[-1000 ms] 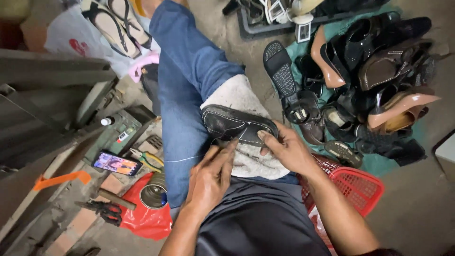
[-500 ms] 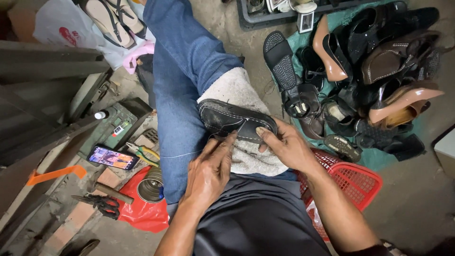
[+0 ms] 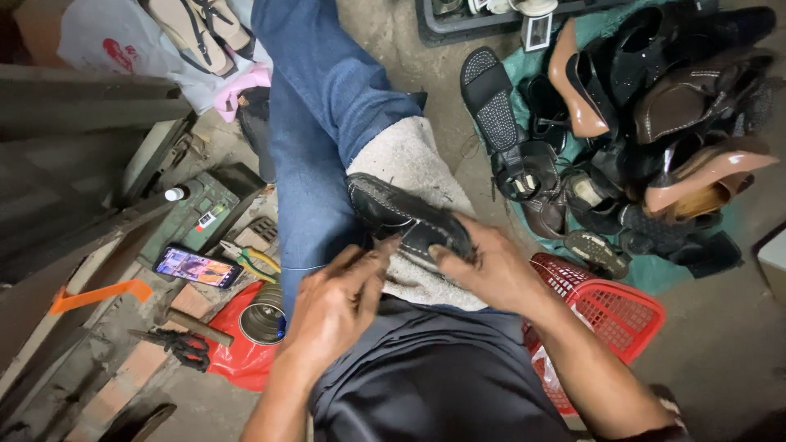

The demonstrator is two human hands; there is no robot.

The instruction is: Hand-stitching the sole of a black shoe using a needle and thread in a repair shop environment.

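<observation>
From my head camera I look down at my lap. A black shoe (image 3: 405,219) lies on a white towel (image 3: 409,168) spread over my knee, in my blue jeans (image 3: 327,106). My right hand (image 3: 491,270) is closed around the near end of the shoe, thumb on top, and keeps it flat on the towel. My left hand (image 3: 336,303) is curled tight and narrow, fingertips pinched at the shoe's edge; I cannot tell if something thin is between them.

I think the shoe is light and bendy, soft on top and stiffer at the sole, so the sole edge is the best place to grip.

To my left lie a phone (image 3: 196,266), pliers (image 3: 250,258) and a round tin (image 3: 264,313). A red basket (image 3: 610,307) sits to my right, with a pile of shoes (image 3: 647,123) past it
</observation>
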